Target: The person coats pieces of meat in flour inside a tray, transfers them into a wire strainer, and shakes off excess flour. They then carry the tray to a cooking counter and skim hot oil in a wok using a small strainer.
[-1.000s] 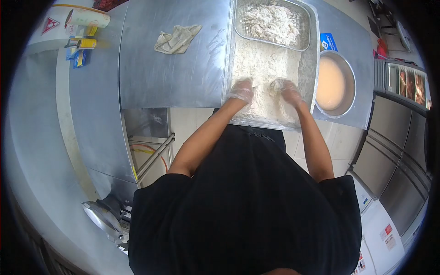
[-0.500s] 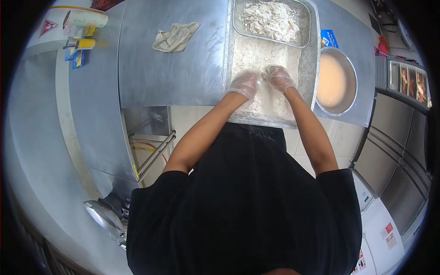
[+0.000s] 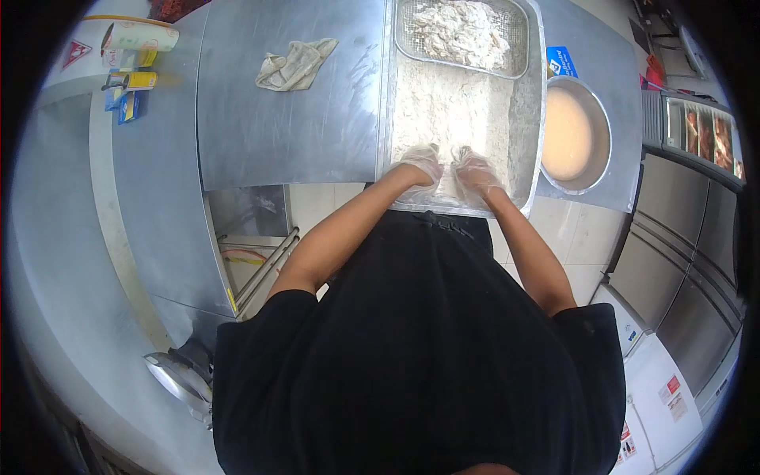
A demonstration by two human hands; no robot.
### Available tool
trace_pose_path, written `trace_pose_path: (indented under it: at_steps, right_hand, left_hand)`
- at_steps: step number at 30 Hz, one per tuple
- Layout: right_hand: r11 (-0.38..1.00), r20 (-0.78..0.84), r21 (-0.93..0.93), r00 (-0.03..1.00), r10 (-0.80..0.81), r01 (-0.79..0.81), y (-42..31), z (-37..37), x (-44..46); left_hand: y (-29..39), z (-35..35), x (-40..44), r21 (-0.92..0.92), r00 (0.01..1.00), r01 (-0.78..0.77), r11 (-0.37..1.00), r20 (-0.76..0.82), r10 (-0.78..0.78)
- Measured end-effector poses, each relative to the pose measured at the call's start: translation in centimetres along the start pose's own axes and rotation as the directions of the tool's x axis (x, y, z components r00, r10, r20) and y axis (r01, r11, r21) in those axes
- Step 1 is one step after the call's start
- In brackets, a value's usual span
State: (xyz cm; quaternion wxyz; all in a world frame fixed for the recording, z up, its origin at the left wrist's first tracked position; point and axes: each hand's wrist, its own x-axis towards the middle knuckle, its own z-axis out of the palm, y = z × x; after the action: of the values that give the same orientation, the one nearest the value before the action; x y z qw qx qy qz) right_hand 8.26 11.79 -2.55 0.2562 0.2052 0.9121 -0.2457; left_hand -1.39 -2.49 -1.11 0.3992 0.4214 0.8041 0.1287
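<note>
A large metal tray (image 3: 522, 150) holds a bed of pale flour (image 3: 443, 103). My left hand (image 3: 422, 165), in a clear plastic glove, is in the flour near the tray's front left. Beside it, a short gap to the right, my right hand (image 3: 473, 170) wears the same kind of glove and also touches the flour. The fingertips of both hands are buried or too small to make out. At the tray's far end rests a wire basket (image 3: 518, 39) with flour-coated pieces (image 3: 463, 33) in it.
Right of the tray stands a round metal bowl (image 3: 606, 142) of orange-pink liquid, with a blue box (image 3: 560, 62) behind it. A crumpled cloth (image 3: 297, 65) lies on the steel table (image 3: 317, 134) to the left. Yellow containers (image 3: 141, 80) stand at the far left.
Both hands came together over the middle of the flour, then moved back toward the tray's front edge and slightly apart. The camera view has shifted a little.
</note>
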Motion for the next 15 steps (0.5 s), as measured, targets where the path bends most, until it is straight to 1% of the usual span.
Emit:
trace_pose_path:
  at_steps: [1, 2, 3, 4, 5, 6, 7, 8, 9, 10, 11, 12, 13, 14, 15]
  right_hand:
    - [0.977, 0.113, 0.213, 0.994, -0.002, -0.022, 1.2, 0.9, 0.2]
    - [0.908, 0.218, 0.413, 0.976, -0.028, -0.067, 3.2, 2.0, 0.8]
    - [0.799, 0.305, 0.588, 0.949, -0.077, -0.124, 3.0, 1.2, 1.0]
    - [0.676, 0.333, 0.698, 0.943, -0.016, -0.235, 2.6, 0.6, 1.1]
    - [0.523, 0.379, 0.781, 0.925, 0.037, -0.341, 2.1, 0.4, 0.8]
    - [0.347, 0.436, 0.831, 0.896, 0.080, -0.435, 1.3, -0.2, 0.3]
    - [0.602, 0.331, 0.756, 0.943, -0.012, -0.258, 1.8, -0.7, 0.7]
    - [0.791, 0.249, 0.610, 0.960, -0.129, -0.052, 2.9, -1.4, 1.3]
    - [0.715, 0.256, 0.680, 0.966, -0.027, -0.160, 3.1, -1.2, 1.7]
    - [0.616, 0.260, 0.747, 0.963, 0.076, -0.250, 2.1, -2.0, 1.6]
    - [0.684, 0.188, 0.703, 0.978, 0.087, -0.196, 1.6, -3.0, 0.9]
    - [0.749, 0.110, 0.648, 0.990, 0.090, -0.140, -1.5, -7.8, -1.1]
    - [0.807, 0.031, 0.584, 0.996, 0.085, -0.087, -3.1, -10.5, -2.2]
    - [0.788, -0.014, 0.613, 0.997, 0.081, -0.056, -2.0, -9.9, -1.6]
    - [0.768, -0.059, 0.640, 0.995, 0.078, -0.022, 0.0, -8.8, -0.5]
  left_hand:
    - [0.0, 0.4, -0.1, -0.136, 0.998, 0.056, 0.989, 0.012, -0.054]
    - [0.0, 0.5, -0.2, -0.267, 0.994, 0.110, 0.958, 0.030, -0.105]
    - [-0.1, 0.4, 0.1, -0.388, 0.987, 0.158, 0.908, 0.047, -0.151]
    - [-0.6, 0.4, 0.5, -0.594, 0.976, 0.215, 0.775, 0.154, -0.153]
    - [-1.2, 0.9, 0.7, -0.755, 0.956, 0.287, 0.590, 0.263, -0.129]
    - [-1.4, 1.0, 0.4, -0.857, 0.929, 0.365, 0.364, 0.363, -0.076]
    - [-1.2, 1.0, 0.6, -0.862, 0.957, 0.286, 0.418, 0.237, -0.167]
    - [-0.7, 1.2, 1.0, -0.852, 0.964, 0.215, 0.478, 0.105, -0.245]
    - [-0.1, 1.5, 0.7, -0.831, 0.949, 0.157, 0.534, -0.022, -0.314]
    - [-0.3, 0.5, 1.0, -0.816, 0.962, 0.152, 0.558, -0.006, -0.271]
    - [-0.3, -0.2, 1.0, -0.802, 0.942, 0.169, 0.573, -0.038, -0.332]
    - [-0.1, -1.3, 0.9, -0.788, 0.918, 0.183, 0.588, -0.077, -0.388]
    - [-0.1, -1.9, 1.1, -0.773, 0.889, 0.197, 0.603, -0.118, -0.442]
    - [-0.6, -1.9, 1.9, -0.701, 0.858, 0.296, 0.649, -0.104, -0.503]
    - [-0.4, -2.2, 1.7, -0.686, 0.841, 0.320, 0.653, -0.113, -0.530]
